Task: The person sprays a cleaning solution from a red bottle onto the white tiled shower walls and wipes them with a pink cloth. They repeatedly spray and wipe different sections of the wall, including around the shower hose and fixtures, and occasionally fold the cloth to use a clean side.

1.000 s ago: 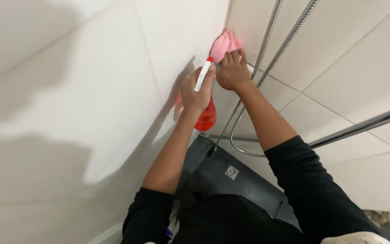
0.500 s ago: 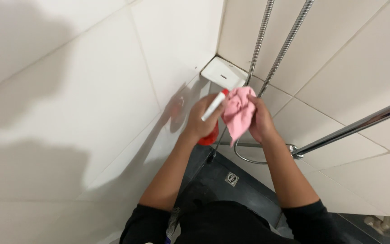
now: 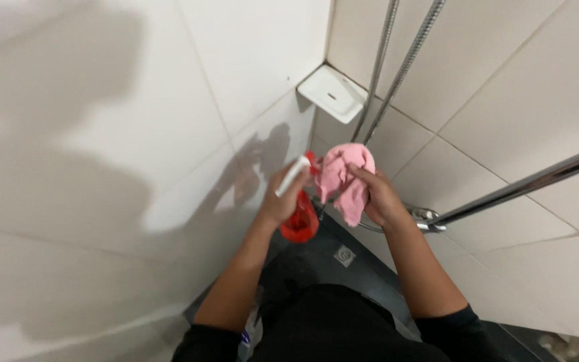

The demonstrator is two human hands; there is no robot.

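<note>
My left hand grips a red spray bottle with a white trigger head, its nozzle turned toward the cloth. A crumpled pink cloth is bunched in my right hand, close in front of the nozzle. Both hands meet in the corner of a white-tiled shower, just below a white corner soap dish.
A chrome shower rail and a metal hose run up the right wall. A chrome bar crosses at the right. The floor is dark with a square drain. White tile walls stand on both sides.
My right hand has come down from the wall corner with the pink cloth and now holds it in front of the spray bottle. The view has dropped, showing the soap dish.
</note>
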